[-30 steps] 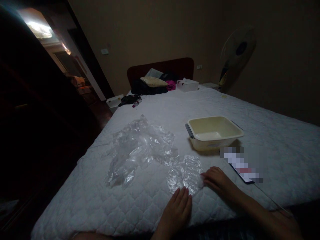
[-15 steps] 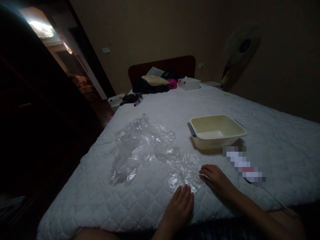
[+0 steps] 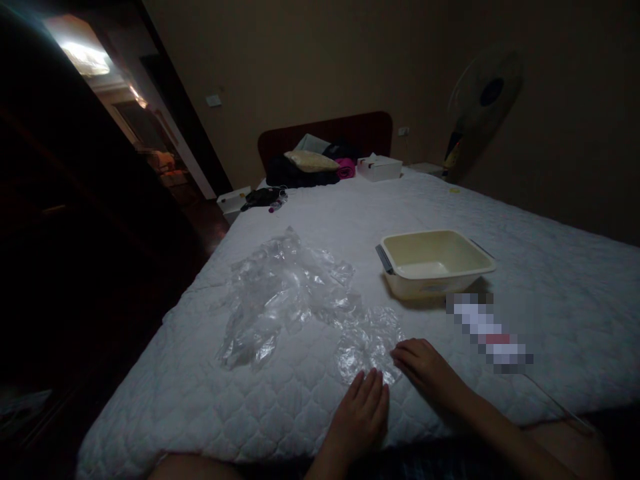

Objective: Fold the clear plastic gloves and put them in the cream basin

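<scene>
Crumpled clear plastic (image 3: 295, 287), which looks like thin bags, lies spread over the quilted bed. Its nearest piece (image 3: 367, 343) is bunched in front of me. Against the front edge of this piece my left hand (image 3: 361, 408) lies flat, palm down, fingers stretched out. My right hand (image 3: 425, 367) rests at its right edge with the fingers extended and the tips touching the film; the thumb is hidden. Beyond my right hand stands a cream plastic basin (image 3: 425, 287) with grey handles.
A blurred-out flat object (image 3: 493, 333) with a cord lies right of my hands on the white quilted bed (image 3: 280, 413). Clothes and a pillow (image 3: 310, 161) are piled by the headboard, near a white box (image 3: 380, 168). A fan (image 3: 487, 93) stands at the right wall.
My right hand has slid slightly left and toward me along the edge of the plastic. My left hand stays nearly in place. The view has shifted a little.
</scene>
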Demonstrator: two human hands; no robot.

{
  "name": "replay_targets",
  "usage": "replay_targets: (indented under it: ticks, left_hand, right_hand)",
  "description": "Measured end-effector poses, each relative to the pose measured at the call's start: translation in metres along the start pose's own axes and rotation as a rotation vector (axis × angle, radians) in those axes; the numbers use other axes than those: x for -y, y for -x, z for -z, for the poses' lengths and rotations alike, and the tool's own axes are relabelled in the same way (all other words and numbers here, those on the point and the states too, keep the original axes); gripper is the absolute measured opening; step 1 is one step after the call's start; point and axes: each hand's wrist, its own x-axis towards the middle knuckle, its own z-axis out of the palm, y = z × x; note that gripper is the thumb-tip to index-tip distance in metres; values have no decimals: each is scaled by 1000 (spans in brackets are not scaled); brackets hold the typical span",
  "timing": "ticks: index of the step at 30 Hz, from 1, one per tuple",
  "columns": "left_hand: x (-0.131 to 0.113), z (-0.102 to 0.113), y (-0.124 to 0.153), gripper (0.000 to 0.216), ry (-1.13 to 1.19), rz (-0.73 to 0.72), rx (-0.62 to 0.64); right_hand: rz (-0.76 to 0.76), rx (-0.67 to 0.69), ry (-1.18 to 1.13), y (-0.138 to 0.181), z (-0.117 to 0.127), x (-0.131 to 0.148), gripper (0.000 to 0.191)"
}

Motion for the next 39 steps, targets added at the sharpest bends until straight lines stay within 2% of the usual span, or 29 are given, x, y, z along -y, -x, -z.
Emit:
replay_targets:
  ticks: [7,12,17,23,30,39]
  left_hand:
    - [1,3,0,40,-6,-3,10]
    - [2,4,0,42,-17,5,9]
    - [2,6,0,43,-21,-4,28]
    - [1,2,1,41,-7,7,-6]
    - [1,4,-1,40,8,20,15]
    - [3,9,-2,44,39,17,52]
  right_hand:
    - [-87,-14,-114,0,-4,6,17]
    - [-156,-95,-223,1,-7,1,14]
    - [-134,-115,-260,-1,-7,0,13]
    - [-130,-63,-211,-5,-4,3,13]
    - [-121,-118,-191,-1,-6,-5,14]
    - [-23,-61,-94,-3,1,14,16]
